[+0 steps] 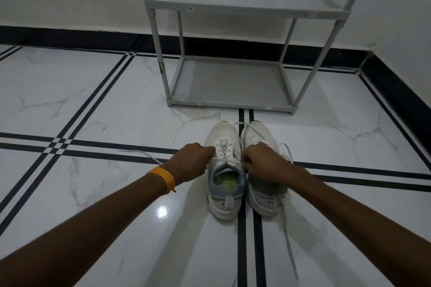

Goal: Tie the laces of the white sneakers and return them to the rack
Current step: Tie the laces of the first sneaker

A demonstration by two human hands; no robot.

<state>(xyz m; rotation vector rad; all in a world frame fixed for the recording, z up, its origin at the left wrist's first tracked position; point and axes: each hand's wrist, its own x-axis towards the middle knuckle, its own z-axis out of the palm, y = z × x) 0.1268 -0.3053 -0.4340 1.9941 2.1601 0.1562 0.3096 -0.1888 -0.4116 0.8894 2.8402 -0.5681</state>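
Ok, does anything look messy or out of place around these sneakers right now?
Yes, the laces. The right sneaker has a loose lace trailing across the floor toward the camera, and another loose lace lies on the tiles behind the left hand. The grey rack stands upright with bare shelves.

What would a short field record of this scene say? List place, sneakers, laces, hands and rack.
place: tiled floor
sneakers: left sneaker and right sneaker side by side, toes toward rack
laces: untied; one lace trails left
hands: left hand and right hand at left sneaker's laces
rack: grey rack, both shelves bare
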